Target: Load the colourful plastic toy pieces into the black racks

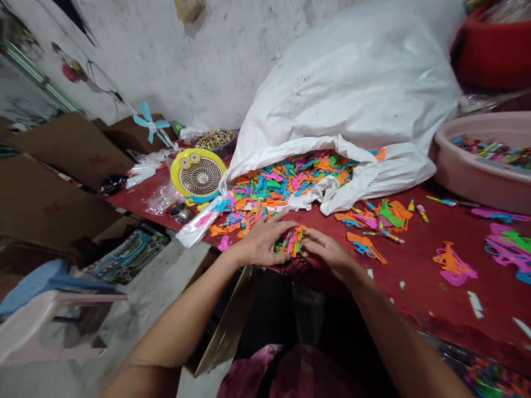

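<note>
While the left hand and right hand grip a bundle of plastic toys between them at the bench's front edge, small piles lie apart, perhaps done; the sack's loose heap seemingly remains.

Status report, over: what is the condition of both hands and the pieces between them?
Left hand, right hand: either side of bunched plastic pieces, grip unclear. Open white sack beyond, loose pieces at its mouth.
</note>
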Motion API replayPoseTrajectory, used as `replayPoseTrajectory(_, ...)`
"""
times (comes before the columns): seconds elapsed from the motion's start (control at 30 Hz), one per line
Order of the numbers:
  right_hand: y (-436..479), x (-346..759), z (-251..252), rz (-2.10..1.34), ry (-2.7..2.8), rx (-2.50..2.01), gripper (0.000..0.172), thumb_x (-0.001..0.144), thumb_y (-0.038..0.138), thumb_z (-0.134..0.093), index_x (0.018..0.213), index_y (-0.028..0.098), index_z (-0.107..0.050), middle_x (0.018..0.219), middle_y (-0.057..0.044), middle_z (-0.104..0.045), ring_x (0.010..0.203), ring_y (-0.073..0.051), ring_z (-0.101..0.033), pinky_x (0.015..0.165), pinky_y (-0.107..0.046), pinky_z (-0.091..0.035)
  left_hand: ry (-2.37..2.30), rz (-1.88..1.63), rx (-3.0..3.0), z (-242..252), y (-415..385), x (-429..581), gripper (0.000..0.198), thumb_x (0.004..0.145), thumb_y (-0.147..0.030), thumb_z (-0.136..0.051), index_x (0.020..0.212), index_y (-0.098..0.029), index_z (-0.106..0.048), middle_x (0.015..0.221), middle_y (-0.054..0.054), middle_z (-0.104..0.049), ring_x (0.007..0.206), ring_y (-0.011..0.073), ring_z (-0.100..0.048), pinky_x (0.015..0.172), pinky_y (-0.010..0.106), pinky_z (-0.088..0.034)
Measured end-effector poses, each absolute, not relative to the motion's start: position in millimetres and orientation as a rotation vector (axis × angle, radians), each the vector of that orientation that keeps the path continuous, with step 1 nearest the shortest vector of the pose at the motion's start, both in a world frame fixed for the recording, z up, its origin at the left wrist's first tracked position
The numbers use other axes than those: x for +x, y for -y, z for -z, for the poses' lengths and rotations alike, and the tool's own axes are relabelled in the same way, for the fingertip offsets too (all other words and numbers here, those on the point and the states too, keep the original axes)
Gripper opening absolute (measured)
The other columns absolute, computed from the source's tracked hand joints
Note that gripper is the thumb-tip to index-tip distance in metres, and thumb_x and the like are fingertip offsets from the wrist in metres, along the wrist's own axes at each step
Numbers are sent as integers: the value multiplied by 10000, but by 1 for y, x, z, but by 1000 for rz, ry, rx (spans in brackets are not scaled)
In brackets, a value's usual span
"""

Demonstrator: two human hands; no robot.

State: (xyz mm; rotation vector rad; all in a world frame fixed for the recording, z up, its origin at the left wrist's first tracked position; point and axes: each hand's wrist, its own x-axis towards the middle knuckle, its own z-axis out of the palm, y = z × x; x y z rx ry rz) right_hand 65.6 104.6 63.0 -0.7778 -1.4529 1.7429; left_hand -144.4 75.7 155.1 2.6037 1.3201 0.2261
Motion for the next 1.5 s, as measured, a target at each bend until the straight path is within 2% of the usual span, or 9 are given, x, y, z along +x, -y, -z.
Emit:
replayPoseTrajectory(0.17, -102, 49, -65, -1455, 1438, -880, 297, 763, 439, -693, 944, 205, -670, 870, -20, -686, 749, -151, -610, 662, -253, -483, -1482, -349, 2612, -145, -74, -141, 407, 891, -385, -581, 1251, -208, -512, 1421, 156, -514, 1418, 294, -373, 1070, 495, -391)
replayPoseTrajectory(0.33, -104, 44, -65, -1457, 1293, -957, 243, 814, 461, -594, 847, 226, -646, 680, 24, -607, 517, -111, -518, 494, -235, -413, -1498, -311, 2663, -146, -73, -139, 347, 889, -328, -568, 1205, -196, -509, 1375, 152, -547, 1394, 282, -404, 1066, 467, -398)
replayPoseTrajectory(0.7, -84, 28, -76, -761, 1586, -1002, 256, 890, 345, -505, 705, 197, -604, 704, -23, -597, 702, -153, -548, 692, -282, -429, -1565, -203, 2728, -143, -76, -135, 350, 893, -270, -527, 1225, -163, -506, 1336, 170, -560, 1375, 296, -411, 1073, 469, -388)
replayPoseTrajectory(0.87, -98, 43, -83, -860, 1059, -1135, 235, 864, 346, -483, 739, 191, -608, 655, -9, -600, 585, -144, -537, 569, -270, -423, -1584, -191, 2719, -143, -75, -133, 307, 904, -265, -491, 1195, -171, -515, 1307, 168, -579, 1372, 291, -411, 1049, 477, -404)
replayPoseTrajectory(1.1, -142, 108, -112, -466, 1308, -1303, 338, 899, 454, -464, 871, 181, -661, 738, -45, -607, 681, -175, -552, 668, -324, -458, -1561, -293, 2654, -143, -72, -136, 443, 899, -306, -513, 1318, -167, -469, 1425, 175, -495, 1392, 286, -395, 1094, 488, -383)
replayPoseTrajectory(1.17, -150, 127, -105, -319, 1367, -1489, 390, 838, 455, -544, 1017, 127, -654, 908, -128, -653, 849, -259, -596, 801, -426, -475, -1524, -311, 2619, -142, -72, -139, 533, 886, -315, -532, 1385, -163, -425, 1497, 180, -415, 1400, 292, -389, 1115, 497, -367)
replayPoseTrajectory(1.27, -143, 132, -86, -77, 1437, -1519, 601, 791, 400, -601, 1287, 67, -532, 1278, -239, -561, 1206, -366, -493, 1013, -544, -377, -1487, -344, 2574, -141, -74, -144, 564, 857, -264, -535, 1403, -169, -432, 1538, 165, -364, 1407, 297, -383, 1132, 503, -352)
replayPoseTrajectory(1.4, -106, 82, -53, -696, 1639, -1208, 345, 842, 348, -527, 1131, 191, -631, 1065, -121, -681, 961, -248, -635, 856, -410, -518, -1465, -419, 2517, -141, -79, -149, 542, 800, -165, -498, 1342, -194, -517, 1528, 120, -401, 1388, 278, -414, 1135, 485, -361)
replayPoseTrajectory(1.5, -89, 36, -32, -1069, 1729, -990, 302, 779, 262, -547, 1054, 209, -660, 1017, -78, -687, 879, -194, -645, 782, -324, -527, -1412, -418, 2521, -140, -83, -155, 569, 739, -127, -486, 1299, -186, -567, 1504, 117, -437, 1384, 276, -421, 1139, 478, -360)
